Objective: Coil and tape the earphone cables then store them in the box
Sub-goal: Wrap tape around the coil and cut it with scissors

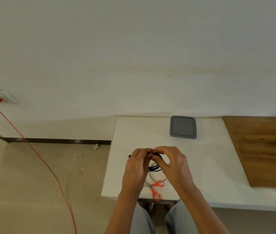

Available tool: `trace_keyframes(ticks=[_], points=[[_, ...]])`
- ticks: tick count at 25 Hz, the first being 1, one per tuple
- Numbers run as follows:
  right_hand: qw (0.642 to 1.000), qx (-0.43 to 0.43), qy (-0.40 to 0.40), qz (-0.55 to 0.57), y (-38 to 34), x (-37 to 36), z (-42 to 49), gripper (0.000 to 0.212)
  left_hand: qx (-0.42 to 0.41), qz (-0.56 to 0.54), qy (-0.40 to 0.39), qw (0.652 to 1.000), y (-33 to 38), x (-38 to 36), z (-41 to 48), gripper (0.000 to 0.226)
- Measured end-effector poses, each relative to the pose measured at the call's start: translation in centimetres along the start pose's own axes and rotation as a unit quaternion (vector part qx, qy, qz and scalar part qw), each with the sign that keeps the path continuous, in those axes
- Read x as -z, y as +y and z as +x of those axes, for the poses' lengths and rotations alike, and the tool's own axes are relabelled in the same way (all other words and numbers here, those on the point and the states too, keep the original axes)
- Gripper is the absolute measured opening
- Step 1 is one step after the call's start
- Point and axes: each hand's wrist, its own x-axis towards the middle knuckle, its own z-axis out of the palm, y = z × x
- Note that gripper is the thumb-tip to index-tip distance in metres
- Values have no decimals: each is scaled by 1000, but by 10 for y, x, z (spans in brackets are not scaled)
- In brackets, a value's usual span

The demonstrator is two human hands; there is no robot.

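If your pinch slackens, the thin black earphone cable (154,168) may spring out of its loops, as no tape shows on it. The dark end poking past your left hand (137,163) could snag. Both hands pinch the coil's top, your right hand (172,162) meeting the left fingertip to fingertip. The loops hang below that grip, above the white table's (210,157) front-left part. The grey lidded plastic box (183,127) sits near the back edge.
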Motion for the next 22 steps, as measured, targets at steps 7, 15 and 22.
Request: trace_keyframes(ticks=[7, 15, 22], points=[[934, -232, -200, 182, -6, 13, 17, 19, -18, -16, 28, 999, -2, 2, 1, 20], [819, -357, -245, 377, 5, 22, 19, 9, 87, -109, -78, 987, 4, 9, 8, 19], [978, -52, -196, 41, 14, 10, 2, 22, 218, -169, -116, 954, 1, 10, 12, 18]])
